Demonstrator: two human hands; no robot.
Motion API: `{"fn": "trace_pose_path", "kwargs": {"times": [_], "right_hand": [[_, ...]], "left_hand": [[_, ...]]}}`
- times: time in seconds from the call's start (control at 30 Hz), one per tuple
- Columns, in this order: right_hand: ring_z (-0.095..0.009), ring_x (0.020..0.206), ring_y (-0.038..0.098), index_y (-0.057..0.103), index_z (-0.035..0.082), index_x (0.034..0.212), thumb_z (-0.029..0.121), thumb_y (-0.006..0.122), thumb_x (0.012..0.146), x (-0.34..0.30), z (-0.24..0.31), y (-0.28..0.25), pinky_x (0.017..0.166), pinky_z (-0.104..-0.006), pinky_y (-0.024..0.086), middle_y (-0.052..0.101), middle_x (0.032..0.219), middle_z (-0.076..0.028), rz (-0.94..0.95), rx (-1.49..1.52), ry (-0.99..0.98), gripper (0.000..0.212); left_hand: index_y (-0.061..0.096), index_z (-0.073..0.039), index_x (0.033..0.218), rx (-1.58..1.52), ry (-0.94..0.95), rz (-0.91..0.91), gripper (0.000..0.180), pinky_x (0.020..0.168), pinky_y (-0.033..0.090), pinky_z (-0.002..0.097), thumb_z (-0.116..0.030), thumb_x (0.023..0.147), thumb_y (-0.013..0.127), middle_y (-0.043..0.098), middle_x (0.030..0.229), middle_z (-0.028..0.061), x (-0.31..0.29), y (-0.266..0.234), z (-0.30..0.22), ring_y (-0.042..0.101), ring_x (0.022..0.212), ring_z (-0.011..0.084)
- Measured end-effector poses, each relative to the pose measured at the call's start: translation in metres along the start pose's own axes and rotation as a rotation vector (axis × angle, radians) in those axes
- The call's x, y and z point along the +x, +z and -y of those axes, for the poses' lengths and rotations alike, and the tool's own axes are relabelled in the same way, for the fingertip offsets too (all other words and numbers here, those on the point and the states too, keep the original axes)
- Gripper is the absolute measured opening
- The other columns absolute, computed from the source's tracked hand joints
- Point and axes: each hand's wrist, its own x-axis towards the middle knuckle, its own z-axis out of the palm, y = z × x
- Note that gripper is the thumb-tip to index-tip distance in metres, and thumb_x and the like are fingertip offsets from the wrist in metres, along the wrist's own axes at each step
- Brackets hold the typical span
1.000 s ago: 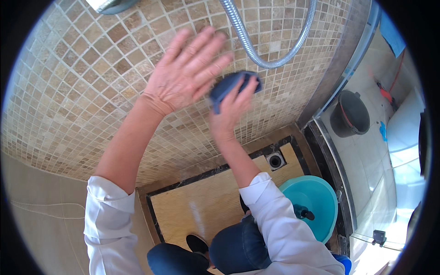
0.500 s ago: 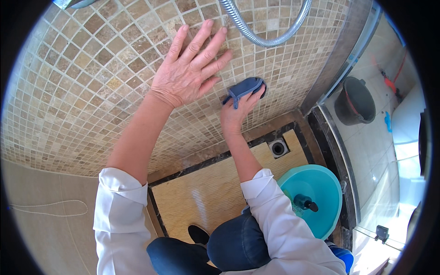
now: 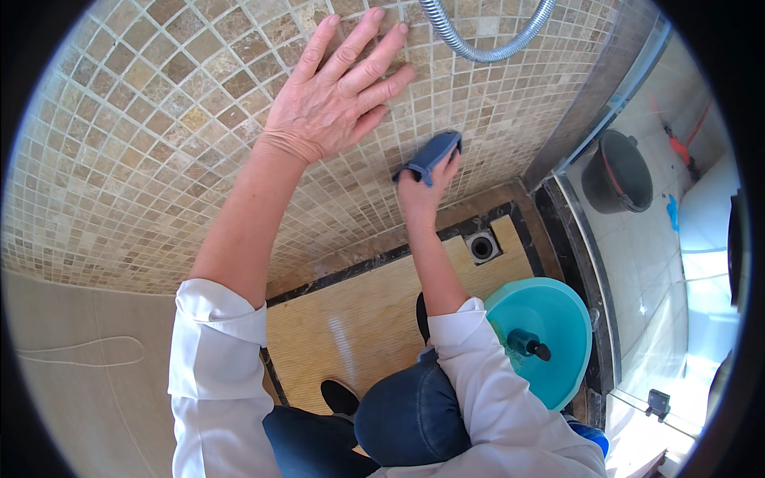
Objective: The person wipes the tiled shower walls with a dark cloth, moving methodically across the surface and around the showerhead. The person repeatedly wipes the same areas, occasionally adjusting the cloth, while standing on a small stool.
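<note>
Blue cloth [image 3: 433,151] gripped in right fingers [image 3: 453,163], mostly left of them, against tiled wall [image 3: 187,119]; left fingers [image 3: 346,52] splayed wide.

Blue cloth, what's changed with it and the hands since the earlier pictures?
The right hand has moved the blue cloth down the tiled wall, farther below the metal hose; the view has shifted too. Nothing was newly gripped or let go. The left hand stays spread at the wall; the teal basin stays put.
</note>
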Motion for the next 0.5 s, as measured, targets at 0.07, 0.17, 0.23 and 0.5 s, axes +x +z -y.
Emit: {"fn": "trace_pose_path", "kwargs": {"times": [0.07,0.17,0.23,0.5], "right_hand": [[-0.052,0.150,0.018,0.006,0.006,0.166,0.019,0.072,0.091,-0.007,0.016,-0.002,0.122,-0.0533,0.022,0.001,0.166,-0.033,0.102,0.088,-0.005,0.100],[-0.052,0.154,0.007,0.000,0.007,0.166,0.046,0.074,0.093,-0.006,0.025,-0.010,0.124,-0.0534,0.019,-0.011,0.167,-0.033,0.198,0.250,0.050,0.111],[-0.042,0.157,0.009,0.009,0.006,0.166,0.052,0.065,0.099,-0.004,0.024,-0.012,0.125,-0.0490,0.019,-0.005,0.170,-0.027,0.168,0.480,0.142,0.099],[-0.040,0.149,0.034,0.027,0.010,0.164,0.023,0.050,0.109,-0.001,0.016,0.022,0.119,-0.0448,0.034,0.024,0.165,-0.025,-0.197,0.310,0.238,0.060]], "left_hand": [[0.056,-0.022,0.141,0.032,0.008,0.018,0.052,0.124,0.022,0.0612,-0.043,0.093,0.061,0.042,0.161,0.0123,0.004,-0.007,0.000,0.034,0.153,0.0359],[0.057,-0.021,0.140,0.033,0.009,0.021,0.051,0.124,0.022,0.0609,-0.042,0.093,0.061,0.042,0.161,0.0121,0.006,-0.009,-0.001,0.034,0.153,0.0352],[0.057,-0.020,0.139,0.014,0.006,-0.002,0.051,0.124,0.022,0.0608,-0.042,0.093,0.061,0.042,0.161,0.0120,0.004,-0.006,-0.001,0.034,0.153,0.0350],[0.057,-0.020,0.139,-0.027,-0.012,0.030,0.051,0.125,0.020,0.0606,-0.041,0.094,0.061,0.041,0.162,0.0118,0.004,-0.006,-0.002,0.033,0.154,0.0346]]}}
